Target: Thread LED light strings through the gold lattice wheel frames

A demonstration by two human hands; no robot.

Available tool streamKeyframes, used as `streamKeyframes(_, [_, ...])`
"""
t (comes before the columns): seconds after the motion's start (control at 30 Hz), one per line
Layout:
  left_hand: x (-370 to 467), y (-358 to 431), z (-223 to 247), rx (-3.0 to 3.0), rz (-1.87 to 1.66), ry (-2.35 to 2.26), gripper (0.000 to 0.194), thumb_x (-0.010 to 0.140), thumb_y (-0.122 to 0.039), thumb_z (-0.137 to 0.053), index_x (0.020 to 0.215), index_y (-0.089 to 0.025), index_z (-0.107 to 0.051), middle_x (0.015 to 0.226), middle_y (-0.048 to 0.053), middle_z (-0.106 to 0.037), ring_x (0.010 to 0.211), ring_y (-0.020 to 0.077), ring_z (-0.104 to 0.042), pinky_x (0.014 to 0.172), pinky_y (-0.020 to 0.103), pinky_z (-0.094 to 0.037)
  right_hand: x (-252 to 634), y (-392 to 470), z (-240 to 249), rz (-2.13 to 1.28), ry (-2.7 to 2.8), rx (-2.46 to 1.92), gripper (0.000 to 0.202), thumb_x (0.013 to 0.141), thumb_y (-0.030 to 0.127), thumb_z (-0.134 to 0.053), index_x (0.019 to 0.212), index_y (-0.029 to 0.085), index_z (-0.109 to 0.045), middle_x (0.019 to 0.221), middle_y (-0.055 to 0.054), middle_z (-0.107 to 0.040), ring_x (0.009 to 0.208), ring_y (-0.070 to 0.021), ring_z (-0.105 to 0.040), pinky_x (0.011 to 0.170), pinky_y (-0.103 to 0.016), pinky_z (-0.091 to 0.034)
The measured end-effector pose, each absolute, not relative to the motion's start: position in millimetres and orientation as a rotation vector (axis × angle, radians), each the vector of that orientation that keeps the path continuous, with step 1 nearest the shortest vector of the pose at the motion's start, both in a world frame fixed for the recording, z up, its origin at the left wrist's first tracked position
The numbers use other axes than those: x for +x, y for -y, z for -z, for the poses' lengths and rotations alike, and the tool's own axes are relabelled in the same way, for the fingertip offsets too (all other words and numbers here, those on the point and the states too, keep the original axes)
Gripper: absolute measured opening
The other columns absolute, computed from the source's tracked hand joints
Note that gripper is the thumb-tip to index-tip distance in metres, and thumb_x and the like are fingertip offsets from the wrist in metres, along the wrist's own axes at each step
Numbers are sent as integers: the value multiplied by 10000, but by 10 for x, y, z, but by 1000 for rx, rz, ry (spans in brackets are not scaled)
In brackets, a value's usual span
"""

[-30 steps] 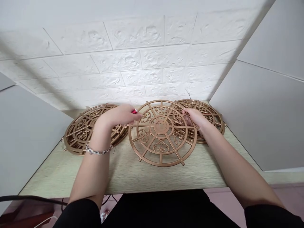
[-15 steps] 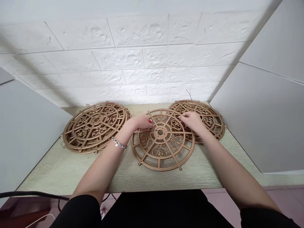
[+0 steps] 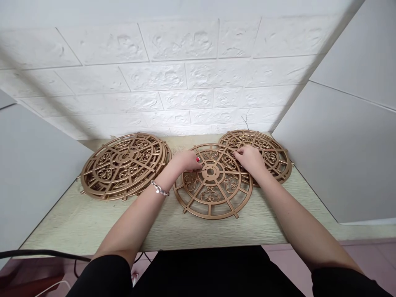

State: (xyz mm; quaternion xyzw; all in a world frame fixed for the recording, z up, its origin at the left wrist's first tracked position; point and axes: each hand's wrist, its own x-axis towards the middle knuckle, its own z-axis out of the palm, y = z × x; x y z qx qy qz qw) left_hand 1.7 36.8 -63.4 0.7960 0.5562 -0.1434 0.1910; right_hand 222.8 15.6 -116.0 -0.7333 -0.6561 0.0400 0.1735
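A round gold-brown openwork disc (image 3: pixel 210 194) with scroll ornaments lies in the middle, its upper right edge overlapping the right stack. My left hand (image 3: pixel 188 161) is bent over the disc's left side beside the hub, fingers curled, fingertips mostly hidden. At the disc's upper right, my right hand (image 3: pixel 249 158) has thumb and forefinger pinched together; what is between them is too small to make out. Thin dark wires (image 3: pixel 246 121) stick up just behind my right hand. The right stack of similar discs (image 3: pixel 278 159) lies partly under that hand.
Another stack of discs (image 3: pixel 107 165) lies at the left of the pale green tabletop (image 3: pixel 123 222). A white brick-patterned wall (image 3: pixel 185 74) stands behind, with grey panels at both sides. A black cable (image 3: pixel 46 251) runs past the lower left table edge.
The middle disc has shifted slightly to the right, and its near edge sits a little higher in view. My left hand has moved slightly right with it. My right hand has barely moved.
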Motion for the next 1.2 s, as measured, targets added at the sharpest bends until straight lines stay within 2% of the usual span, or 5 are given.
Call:
streamKeyframes(0.33, [56,-327,588,2280,425,-1556,159,608,-301,-534,556,-166,-600,663,93,-662,630,193,-580,535,274,-388,2222,-169,1161,-137,1876,-2117,307,835,330,-446,837,181,-715,944,-93,-641,879,-226,-581,717,-294,-410])
streamKeyframes(0.5, [53,-308,587,2162,426,-1572,216,657,-325,-516,511,-176,-571,702,77,-693,635,178,-592,587,262,-414,2219,-171,1159,-137,1886,-2142,313,844,331,-440,868,180,-712,962,-91,-638,888,-223,-576,713,-291,-405])
streamKeyframes(0.7, [42,-329,614,2128,445,-1507,197,646,-308,-554,501,-174,-561,696,61,-695,593,161,-568,586,261,-406,2208,-164,1150,-144,1911,-2143,310,845,336,-439,882,187,-708,972,-91,-642,892,-232,-576,703,-304,-405])
streamKeyframes(0.9, [14,-352,622,2140,400,-1598,327,684,-397,-555,441,-180,-528,651,74,-679,581,170,-563,579,273,-396,2211,-172,1171,-109,1923,-2137,316,857,316,-422,918,179,-700,979,-90,-644,896,-235,-579,724,-315,-408])
streamKeyframes(1.2, [-42,-454,710,2049,344,-1500,260,666,-320,-589,460,-169,-543,607,47,-654,544,141,-564,568,247,-403,2209,-166,1160,-102,1931,-2138,316,855,303,-415,917,182,-700,966,-96,-647,889,-236,-586,727,-320,-414])
